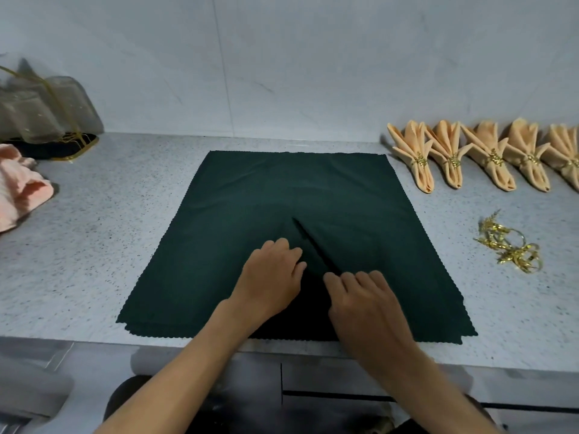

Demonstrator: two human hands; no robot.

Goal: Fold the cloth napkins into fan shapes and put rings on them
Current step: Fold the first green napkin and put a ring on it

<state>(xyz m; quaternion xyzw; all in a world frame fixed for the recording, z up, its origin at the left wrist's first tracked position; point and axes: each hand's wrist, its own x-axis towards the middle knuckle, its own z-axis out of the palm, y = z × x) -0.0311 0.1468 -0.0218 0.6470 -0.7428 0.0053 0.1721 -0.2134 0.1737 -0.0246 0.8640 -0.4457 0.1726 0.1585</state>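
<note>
Both hands work near the front middle of the dark green scallop-edged cloth napkin (297, 195) spread flat on the speckled grey stone counter (103, 214): left hand (271, 278) and right hand (365, 300), fingers curled, pinch up a ridge of soft matte fabric. This looks like the first pleat; next comes even accordion folding, then a shiny gold wire ring (509, 245), as on the peach fan-folded napkins (482, 155).

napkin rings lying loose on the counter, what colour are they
Gold, a small heap of rings right of the green napkin; head view.
</note>
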